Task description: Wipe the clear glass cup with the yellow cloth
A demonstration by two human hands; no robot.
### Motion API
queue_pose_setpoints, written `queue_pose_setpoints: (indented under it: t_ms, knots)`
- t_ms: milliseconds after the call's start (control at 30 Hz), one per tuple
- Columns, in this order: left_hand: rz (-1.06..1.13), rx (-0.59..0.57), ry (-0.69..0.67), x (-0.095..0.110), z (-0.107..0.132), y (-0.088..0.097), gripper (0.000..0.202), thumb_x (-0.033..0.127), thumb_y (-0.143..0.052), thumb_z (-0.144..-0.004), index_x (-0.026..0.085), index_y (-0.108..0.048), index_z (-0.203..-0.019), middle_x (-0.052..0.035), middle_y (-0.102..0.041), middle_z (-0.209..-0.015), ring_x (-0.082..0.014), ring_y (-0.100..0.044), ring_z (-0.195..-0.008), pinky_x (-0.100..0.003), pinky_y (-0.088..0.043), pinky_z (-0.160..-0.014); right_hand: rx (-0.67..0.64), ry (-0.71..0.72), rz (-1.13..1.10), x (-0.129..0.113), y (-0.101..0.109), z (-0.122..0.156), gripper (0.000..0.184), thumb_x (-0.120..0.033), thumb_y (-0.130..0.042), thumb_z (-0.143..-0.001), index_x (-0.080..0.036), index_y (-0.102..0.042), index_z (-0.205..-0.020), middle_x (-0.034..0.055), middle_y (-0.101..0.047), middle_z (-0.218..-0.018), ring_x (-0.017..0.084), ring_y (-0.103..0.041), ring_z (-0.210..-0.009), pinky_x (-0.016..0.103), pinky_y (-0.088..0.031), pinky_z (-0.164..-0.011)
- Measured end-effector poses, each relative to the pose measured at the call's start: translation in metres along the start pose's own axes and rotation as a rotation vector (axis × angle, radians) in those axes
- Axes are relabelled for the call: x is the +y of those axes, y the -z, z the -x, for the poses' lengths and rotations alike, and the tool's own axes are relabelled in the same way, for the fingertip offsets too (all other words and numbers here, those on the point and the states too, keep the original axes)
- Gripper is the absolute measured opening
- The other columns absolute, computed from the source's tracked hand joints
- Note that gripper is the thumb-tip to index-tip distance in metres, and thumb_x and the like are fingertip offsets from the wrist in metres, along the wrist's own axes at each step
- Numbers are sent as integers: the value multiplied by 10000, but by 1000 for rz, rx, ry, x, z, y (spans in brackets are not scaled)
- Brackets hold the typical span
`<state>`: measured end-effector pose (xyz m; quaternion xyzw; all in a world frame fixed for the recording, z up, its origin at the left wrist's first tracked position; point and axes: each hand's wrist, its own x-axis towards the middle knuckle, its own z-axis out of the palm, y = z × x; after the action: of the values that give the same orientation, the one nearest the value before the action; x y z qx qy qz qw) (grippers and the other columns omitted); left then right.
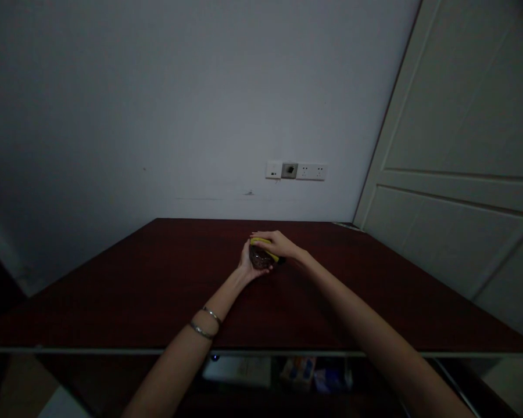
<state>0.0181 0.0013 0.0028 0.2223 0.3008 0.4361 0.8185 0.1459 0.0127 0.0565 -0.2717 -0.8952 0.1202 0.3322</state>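
The left hand [249,268] curls around the left and underside of a shiny dark brown thing [261,259], clasping it; the right hand [282,244] closes over a yellow piece [261,240] against its top. Hands cover much of both, so I cannot tell whether the yellow is lid or cloth. A black bit [281,260] under the right hand is unclear. All this sits between the front and back edges of the desk [157,290]; whether it touches the top is unclear. Below the front edge, packages [298,371] lie in shadow, partly hidden.
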Motion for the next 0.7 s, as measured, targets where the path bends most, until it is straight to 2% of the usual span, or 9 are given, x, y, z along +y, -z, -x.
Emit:
queue_pose_setpoints:
  t_ms: [100, 200, 333, 500, 700]
  knots:
    - [-137, 19, -97, -2, 2, -4, 606, 630, -281, -746, 105, -567, -842, -111, -603, -566, -227, -562, -425, -304, -409, -350, 0, 6, -17, 0, 0, 4, 370, -367, -458, -824, -173, -571, -1118, 65, -557, -1193, 181, -487, -1141, 335, -361, -980]
    - [-155, 28, -127, -2, 1, -4, 627, 626, -252, -754, 92, -571, -830, -111, -588, -549, -222, -554, -421, -294, -396, -355, 16, -6, -45, -1, 3, 6, 339, -342, -468, -822, -193, -579, -1106, 50, -552, -1198, 188, -480, -1148, 351, -364, -978]
    - [-59, 75, -180, 0, -4, 1, 578, 580, -266, -772, 94, -571, -848, -113, -584, -562, -217, -547, -434, -293, -389, -366, 52, -36, -37, -5, 5, 8, 279, -320, -478, -815, -219, -623, -1032, 16, -604, -1129, 196, -495, -1130, 342, -390, -954]
    - [96, 127, -228, 1, -8, 3, 473, 512, -326, -779, 116, -572, -863, -99, -582, -587, -217, -557, -489, -318, -427, -427, 67, -68, 118, -10, -2, 16, 277, -251, -421, -847, -225, -606, -1052, 4, -619, -1107, 191, -467, -1156, 347, -391, -957]
    - [104, 160, -289, 0, -3, -3, 366, 429, -342, -787, 143, -569, -768, -63, -587, -581, -196, -550, -478, -320, -435, -439, 176, -68, 347, -16, -17, 29, 287, -230, -413, -852, -149, -587, -1065, 105, -571, -1172, 209, -454, -1174, 393, -348, -1004]
